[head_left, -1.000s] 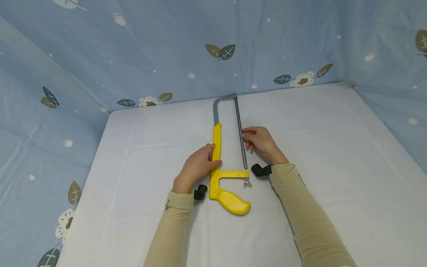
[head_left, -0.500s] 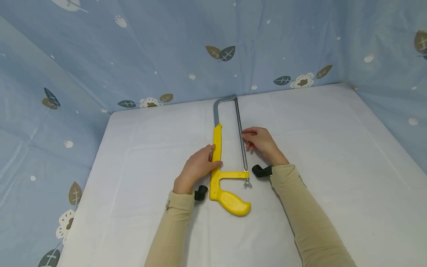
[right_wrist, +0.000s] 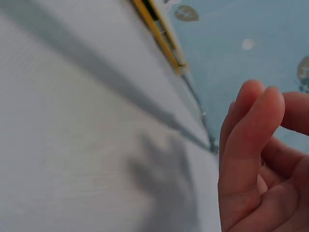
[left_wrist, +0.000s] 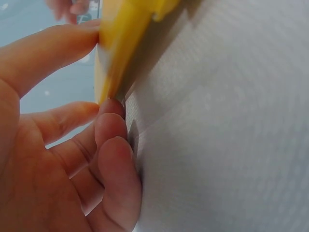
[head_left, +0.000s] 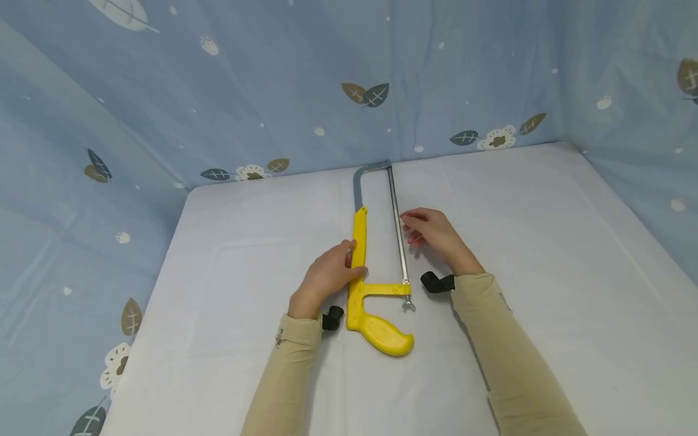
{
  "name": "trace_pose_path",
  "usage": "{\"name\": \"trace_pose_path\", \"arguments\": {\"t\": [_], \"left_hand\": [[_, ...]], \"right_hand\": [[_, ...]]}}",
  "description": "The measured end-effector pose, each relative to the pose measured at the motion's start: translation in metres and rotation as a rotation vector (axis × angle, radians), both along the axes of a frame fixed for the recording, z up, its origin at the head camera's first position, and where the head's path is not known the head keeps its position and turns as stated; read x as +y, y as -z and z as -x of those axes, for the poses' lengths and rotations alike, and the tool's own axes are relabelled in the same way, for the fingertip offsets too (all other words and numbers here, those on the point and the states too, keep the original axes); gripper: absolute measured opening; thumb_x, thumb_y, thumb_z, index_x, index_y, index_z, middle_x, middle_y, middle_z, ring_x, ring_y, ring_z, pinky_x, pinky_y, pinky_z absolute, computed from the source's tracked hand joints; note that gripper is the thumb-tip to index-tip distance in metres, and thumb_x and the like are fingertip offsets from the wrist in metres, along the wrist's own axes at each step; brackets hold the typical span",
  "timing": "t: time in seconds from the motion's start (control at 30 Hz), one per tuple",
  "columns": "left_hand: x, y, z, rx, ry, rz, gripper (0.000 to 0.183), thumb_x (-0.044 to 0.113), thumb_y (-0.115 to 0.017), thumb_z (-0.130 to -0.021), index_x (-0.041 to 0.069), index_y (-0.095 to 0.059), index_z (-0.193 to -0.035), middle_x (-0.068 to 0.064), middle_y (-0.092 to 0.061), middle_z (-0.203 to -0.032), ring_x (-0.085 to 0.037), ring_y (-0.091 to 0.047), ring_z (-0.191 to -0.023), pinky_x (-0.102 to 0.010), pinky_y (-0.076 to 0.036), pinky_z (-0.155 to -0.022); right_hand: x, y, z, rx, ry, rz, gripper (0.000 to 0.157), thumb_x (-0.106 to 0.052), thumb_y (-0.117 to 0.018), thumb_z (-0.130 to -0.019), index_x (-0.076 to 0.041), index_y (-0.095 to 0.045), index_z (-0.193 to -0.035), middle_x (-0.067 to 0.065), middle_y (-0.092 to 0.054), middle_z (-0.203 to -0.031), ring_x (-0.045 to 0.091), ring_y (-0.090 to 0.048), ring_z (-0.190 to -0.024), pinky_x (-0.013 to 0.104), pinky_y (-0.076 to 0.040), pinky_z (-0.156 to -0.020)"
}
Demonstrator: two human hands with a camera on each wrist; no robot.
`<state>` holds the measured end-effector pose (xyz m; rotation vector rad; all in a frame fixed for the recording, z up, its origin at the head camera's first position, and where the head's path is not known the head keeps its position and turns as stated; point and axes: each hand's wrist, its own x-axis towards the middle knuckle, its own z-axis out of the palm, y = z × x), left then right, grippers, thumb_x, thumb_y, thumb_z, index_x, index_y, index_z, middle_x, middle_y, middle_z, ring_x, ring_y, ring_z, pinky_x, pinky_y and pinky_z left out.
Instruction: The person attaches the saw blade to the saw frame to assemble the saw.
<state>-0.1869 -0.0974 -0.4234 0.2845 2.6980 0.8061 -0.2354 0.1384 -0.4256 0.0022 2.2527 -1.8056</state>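
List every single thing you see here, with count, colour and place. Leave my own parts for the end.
Saw: one, yellow and grey, mid-table, in the left hand.
Handle: one, yellow, at the saw's near end.
Blade: one, grey, along the saw's right side.
Wing nut: one, silver, at the blade's near end.
Table: one, white, under the saw.
Curtain: number of pieces unclear, blue with printed leaves, flowers and paws, behind and beside the table.
Wrist fittings: two, black, one at each wrist.
Sleeves: two, beige, one on each forearm.
Left hand: one, bare, gripping the yellow frame.
Right hand: one, bare, just right of the blade.
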Motion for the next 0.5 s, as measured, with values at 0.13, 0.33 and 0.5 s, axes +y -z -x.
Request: {"name": "trace_pose_path", "arguments": {"t": [0.13,0.33,0.5], "left_hand": [[0.001,0.0,0.0,-0.004,0.002,0.01,0.066,0.039,-0.064,-0.079,0.012,-0.038,-0.133,0.0,-0.052,-0.08,-0.016,-0.048,-0.066,-0.028,-0.038,-0.058],[0.0,-0.001,-0.003,-0.002,-0.006,0.013,0.065,0.039,-0.065,-0.079,0.013,-0.039,-0.133,0.001,-0.052,-0.081,-0.016,-0.048,-0.066,-0.028,-0.038,-0.058],[0.0,-0.002,-0.003,0.005,0.001,0.005,0.065,0.038,-0.065,-0.079,0.012,-0.039,-0.132,0.001,-0.052,-0.081,-0.016,-0.048,-0.067,-0.028,-0.038,-0.059]], "right_hand": [[0.0,-0.012,-0.005,0.006,-0.017,0.013,0.037,-0.029,-0.054,-0.089,-0.005,-0.054,-0.117,0.015,-0.056,-0.096,0.021,-0.056,-0.067,0.03,-0.048,-0.059],[0.002,-0.029,-0.015,0.048,-0.134,-0.057,0.045,-0.036,-0.053,-0.088,-0.004,-0.052,-0.119,0.023,-0.054,-0.101,0.025,-0.055,-0.068,0.032,-0.048,-0.06],[0.012,-0.04,-0.025,0.077,-0.177,-0.118,0.041,-0.035,-0.052,-0.089,-0.006,-0.053,-0.118,0.023,-0.054,-0.102,0.027,-0.055,-0.07,0.035,-0.048,-0.06]]}}
